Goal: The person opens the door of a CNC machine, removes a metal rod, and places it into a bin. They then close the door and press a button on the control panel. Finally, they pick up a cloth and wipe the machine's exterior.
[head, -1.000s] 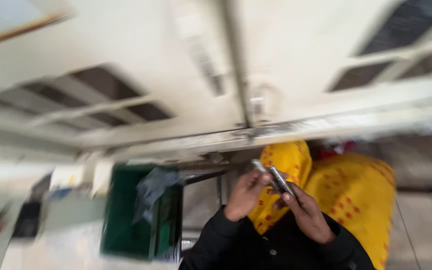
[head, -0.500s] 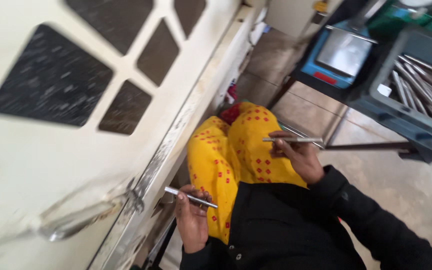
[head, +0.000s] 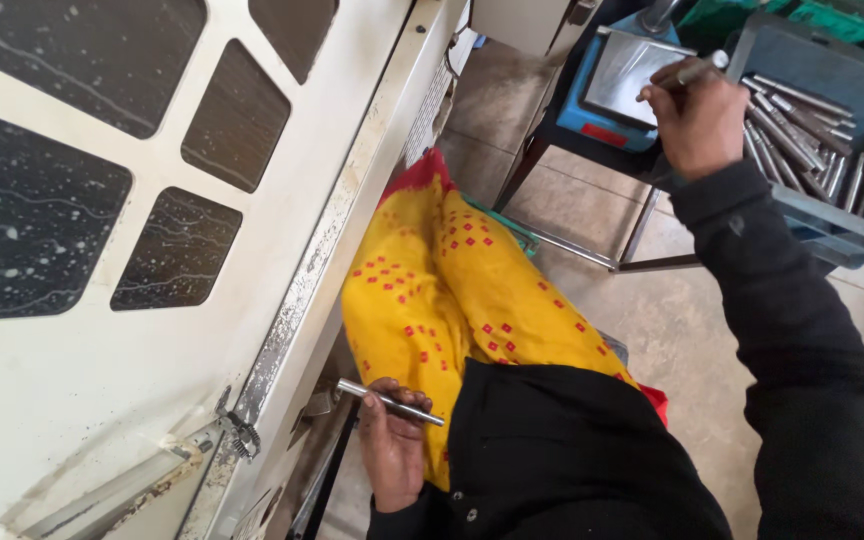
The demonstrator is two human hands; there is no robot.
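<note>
Head view: left hand gripped 1 metal rod by lap; right hand pinched another rod over blue bin.

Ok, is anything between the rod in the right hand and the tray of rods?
Nothing visible. The right hand holds its rod just above the tray, by the loose rods, with no object between.
</note>
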